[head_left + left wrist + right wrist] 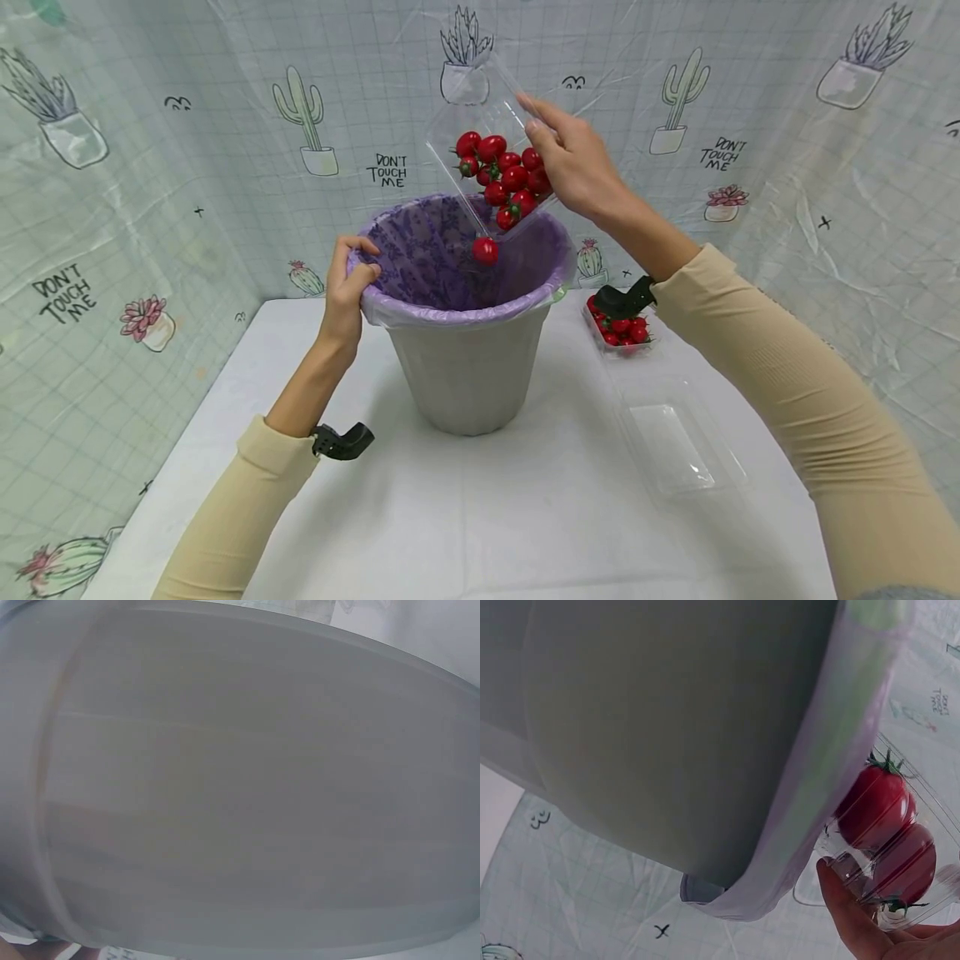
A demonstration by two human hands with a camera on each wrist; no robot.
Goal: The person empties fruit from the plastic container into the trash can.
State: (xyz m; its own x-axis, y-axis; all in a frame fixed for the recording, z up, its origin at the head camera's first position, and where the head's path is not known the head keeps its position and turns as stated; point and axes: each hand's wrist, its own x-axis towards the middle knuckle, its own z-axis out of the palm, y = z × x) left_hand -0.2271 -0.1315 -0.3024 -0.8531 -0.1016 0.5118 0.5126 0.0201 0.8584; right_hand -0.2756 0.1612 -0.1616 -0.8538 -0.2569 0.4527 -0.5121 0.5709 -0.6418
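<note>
A light grey bin [465,367] stands on the table, lined with a purple patterned bag [412,267] folded over its rim. My left hand [347,287] grips the rim at the left, thumb and fingers over the bag's edge. With my right hand [573,158] I hold a clear plastic box [491,100] by its side, tilted above the bin's mouth. Several cherry tomatoes [514,177] are gathered toward its lower side. One tomato [485,250] is at the lowest corner, over the opening. The bin wall [247,780] fills most of the left wrist view.
Right of the bin sits another clear box of cherry tomatoes [619,333], partly behind my right wrist strap. In front of it lies an empty clear plastic tray or lid [675,442]. A printed curtain [360,75] encloses the white table [465,517].
</note>
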